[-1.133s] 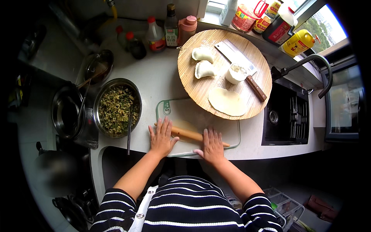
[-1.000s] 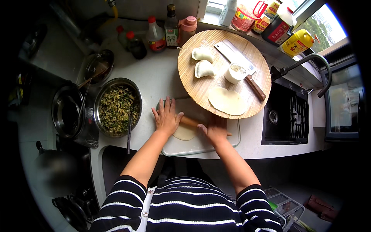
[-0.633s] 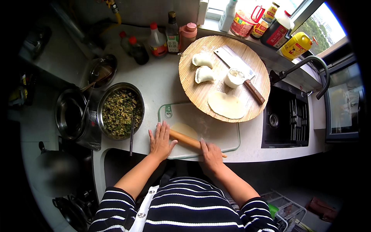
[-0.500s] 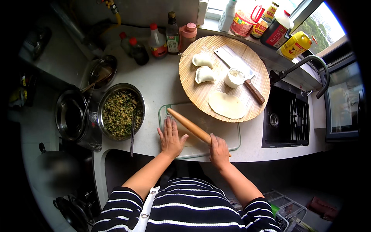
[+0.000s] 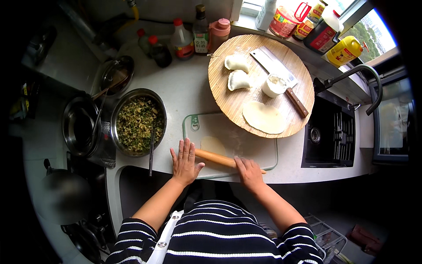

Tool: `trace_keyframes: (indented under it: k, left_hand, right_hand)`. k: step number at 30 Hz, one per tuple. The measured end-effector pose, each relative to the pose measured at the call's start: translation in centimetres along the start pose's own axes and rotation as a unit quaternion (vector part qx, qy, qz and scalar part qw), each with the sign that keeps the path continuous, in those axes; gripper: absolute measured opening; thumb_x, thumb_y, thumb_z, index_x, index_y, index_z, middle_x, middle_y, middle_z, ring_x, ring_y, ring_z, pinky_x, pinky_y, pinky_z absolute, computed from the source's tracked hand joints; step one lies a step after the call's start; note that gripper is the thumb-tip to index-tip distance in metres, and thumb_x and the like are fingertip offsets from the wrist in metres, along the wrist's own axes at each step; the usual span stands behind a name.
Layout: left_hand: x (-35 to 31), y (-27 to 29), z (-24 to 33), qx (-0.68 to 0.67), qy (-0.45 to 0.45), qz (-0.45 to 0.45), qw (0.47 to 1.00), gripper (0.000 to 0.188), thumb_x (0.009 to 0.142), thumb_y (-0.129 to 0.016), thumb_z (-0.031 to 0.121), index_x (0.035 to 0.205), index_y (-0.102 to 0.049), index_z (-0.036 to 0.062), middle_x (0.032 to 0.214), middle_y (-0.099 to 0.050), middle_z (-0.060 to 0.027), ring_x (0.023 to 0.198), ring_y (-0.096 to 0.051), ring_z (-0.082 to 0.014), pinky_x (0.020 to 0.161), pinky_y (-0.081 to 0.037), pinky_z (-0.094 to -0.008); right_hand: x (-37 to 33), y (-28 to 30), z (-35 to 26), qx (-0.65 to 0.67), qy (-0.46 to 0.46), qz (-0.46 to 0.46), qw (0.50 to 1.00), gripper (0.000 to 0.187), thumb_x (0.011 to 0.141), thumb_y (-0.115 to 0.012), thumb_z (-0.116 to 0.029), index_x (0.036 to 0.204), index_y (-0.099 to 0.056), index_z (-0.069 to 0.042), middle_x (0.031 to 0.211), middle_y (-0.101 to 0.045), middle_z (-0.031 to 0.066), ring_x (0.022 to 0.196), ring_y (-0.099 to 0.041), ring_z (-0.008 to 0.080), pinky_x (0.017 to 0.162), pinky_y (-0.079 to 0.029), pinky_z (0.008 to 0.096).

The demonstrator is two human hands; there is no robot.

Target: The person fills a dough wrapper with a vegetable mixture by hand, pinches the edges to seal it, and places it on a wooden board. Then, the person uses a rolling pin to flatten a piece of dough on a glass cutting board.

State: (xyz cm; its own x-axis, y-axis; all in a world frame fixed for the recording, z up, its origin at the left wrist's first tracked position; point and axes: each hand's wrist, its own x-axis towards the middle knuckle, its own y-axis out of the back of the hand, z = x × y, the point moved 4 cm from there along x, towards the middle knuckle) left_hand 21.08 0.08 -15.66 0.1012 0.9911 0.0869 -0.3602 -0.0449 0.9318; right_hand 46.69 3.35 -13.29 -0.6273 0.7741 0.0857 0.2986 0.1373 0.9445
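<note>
My right hand (image 5: 250,173) is closed around the right part of a wooden rolling pin (image 5: 216,158). My left hand (image 5: 184,163) lies flat on the pin's left end, its fingers stretched out and spread. Beneath and just beyond the pin is a thin piece of dough (image 5: 212,144), partly hidden. It rests on a pale cutting board (image 5: 257,147) with a green rim. Farther off, a round woven board (image 5: 220,94) carries a dough wrapper (image 5: 263,117), two folded dumplings (image 5: 237,63), a white cup of flour (image 5: 273,86) and a cleaver (image 5: 274,61) with a brown handle.
To the left stands a metal bowl (image 5: 165,118) of chopped green filling, a utensil handle (image 5: 151,156) over its near rim. Bottles (image 5: 182,42) line the back wall. A black sink (image 5: 314,152) with a curved faucet (image 5: 373,72) is at right.
The rolling pin has swung from a steep slant to a nearly crosswise position and come nearer me. My left hand has moved onto its left end, exposing more of the dough.
</note>
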Motion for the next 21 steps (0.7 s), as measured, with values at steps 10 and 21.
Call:
trace_keyframes:
  k: [10, 21]
  left_hand:
    - [3.7, 0.0, 0.2, 0.014, 0.116, -0.108, 0.987, 0.082, 0.091, -0.05, 0.051, 0.151, -0.017, 0.0056, 0.159, -0.007, -0.0141, 0.146, -0.004, -0.037, 0.11, 0.002, -0.0657]
    - [12.7, 0.2, -0.8, 0.022, 0.173, -0.046, 0.984, 0.077, 0.093, -0.049, 0.046, 0.15, -0.02, 0.0029, 0.159, -0.008, -0.015, 0.146, -0.003, -0.0368, 0.11, 0.003, -0.0655]
  right_hand:
    - [3.4, -0.8, 0.3, -0.048, -0.047, -0.043, 0.997, 0.093, 0.076, -0.063, -0.059, 0.141, -0.033, 0.001, 0.143, -0.036, 0.0241, 0.131, -0.035, 0.0402, 0.106, -0.03, 0.0551]
    - [9.7, -2.7, 4.5, -0.008, -0.103, -0.056, 0.993, 0.088, 0.082, -0.059, -0.057, 0.141, -0.033, 0.003, 0.144, -0.033, 0.0254, 0.132, -0.032, 0.0442, 0.109, -0.029, 0.0497]
